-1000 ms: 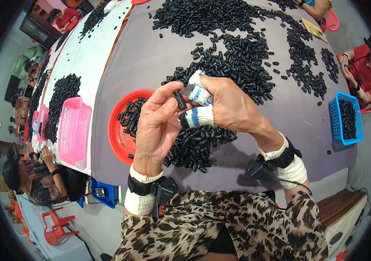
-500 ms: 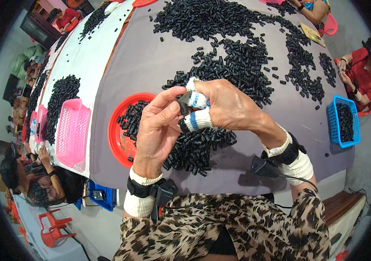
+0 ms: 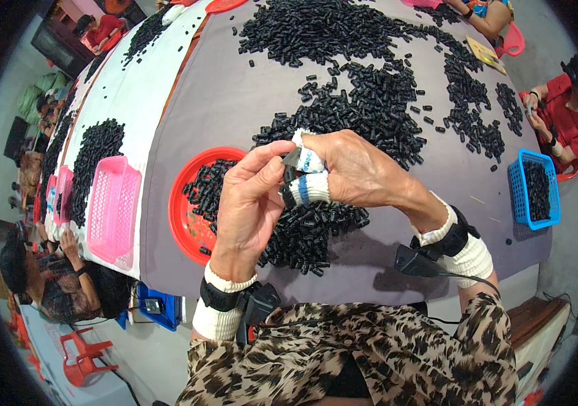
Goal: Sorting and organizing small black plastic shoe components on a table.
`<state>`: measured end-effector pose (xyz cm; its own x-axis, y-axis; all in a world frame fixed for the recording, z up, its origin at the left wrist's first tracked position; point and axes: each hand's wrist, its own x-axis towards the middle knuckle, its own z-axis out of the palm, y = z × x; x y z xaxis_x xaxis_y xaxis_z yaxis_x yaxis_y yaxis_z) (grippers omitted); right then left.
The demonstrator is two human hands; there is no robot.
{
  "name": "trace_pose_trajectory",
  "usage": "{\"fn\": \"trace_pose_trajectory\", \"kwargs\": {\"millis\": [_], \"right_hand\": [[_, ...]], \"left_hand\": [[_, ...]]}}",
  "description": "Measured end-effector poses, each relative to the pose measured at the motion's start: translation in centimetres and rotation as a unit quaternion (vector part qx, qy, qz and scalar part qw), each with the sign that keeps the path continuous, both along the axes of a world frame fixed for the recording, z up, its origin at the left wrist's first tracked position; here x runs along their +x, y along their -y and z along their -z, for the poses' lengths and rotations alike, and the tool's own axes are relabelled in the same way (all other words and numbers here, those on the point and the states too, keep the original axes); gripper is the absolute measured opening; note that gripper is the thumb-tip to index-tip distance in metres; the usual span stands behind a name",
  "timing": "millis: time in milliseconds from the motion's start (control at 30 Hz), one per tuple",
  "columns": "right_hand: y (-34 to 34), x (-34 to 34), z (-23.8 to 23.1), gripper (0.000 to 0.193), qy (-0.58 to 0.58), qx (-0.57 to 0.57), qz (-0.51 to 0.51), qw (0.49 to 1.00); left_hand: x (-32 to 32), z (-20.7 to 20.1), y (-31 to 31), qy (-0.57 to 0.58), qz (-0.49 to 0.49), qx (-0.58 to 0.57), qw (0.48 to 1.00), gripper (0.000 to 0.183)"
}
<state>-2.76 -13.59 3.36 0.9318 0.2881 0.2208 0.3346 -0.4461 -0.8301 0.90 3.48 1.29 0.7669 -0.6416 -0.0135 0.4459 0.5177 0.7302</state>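
Note:
Above the near heap of black cylindrical pieces (image 3: pixel 296 254), my two hands meet. My left hand (image 3: pixel 248 203) is closed in a pinch, thumb and forefinger on a small black cylindrical piece (image 3: pixel 290 174), partly hidden by the fingers. My right hand (image 3: pixel 363 169) is closed on a small grey blade (image 3: pixel 293 158), which lies against the piece. White wrapping, blue-marked in places, covers the right thumb and a finger and hides the blade's rear part. Left of my left hand, a red round tray (image 3: pixel 178 227) holds more black pieces.
Large heaps of black pieces (image 3: pixel 323 30) spread over the grey tablecloth (image 3: pixel 187 122). To the left stands a pink basket (image 3: pixel 109 210); to the right, a blue basket (image 3: pixel 516 186) holds black pieces. A person in red (image 3: pixel 566 115) works at the right edge, others along the left.
Both hands stay together at nearly the same spot. The blade and the black piece have turned slightly between the fingers, and my left hand has shifted a little to the right.

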Motion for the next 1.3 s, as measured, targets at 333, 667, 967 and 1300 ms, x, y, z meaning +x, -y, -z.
{"fn": "trace_pose_trajectory", "kwargs": {"millis": [333, 667, 967, 1300], "right_hand": [[0.4, -0.2, 0.6, 0.033, 0.010, -0.001, 0.006, 1.000], [0.5, -0.5, 0.9, 0.026, 0.025, -0.044, 0.032, 0.998], [0.9, -1.1, 0.1, 0.038, 0.011, 0.048, 0.048, 0.998], [0.9, -1.0, 0.0, 0.041, -0.002, 0.036, 0.044, 0.998]], "left_hand": [[-0.3, -0.1, 0.6, 0.024, -0.002, 0.030, 0.999, 0.023], [-0.4, 0.3, 1.0, 0.038, -0.014, 0.054, 0.998, 0.023], [-0.7, 0.6, 1.6, -0.033, 0.014, -0.051, 0.998, 0.028], [-0.8, 0.8, 1.5, -0.037, 0.021, -0.069, 0.997, 0.027]]}}
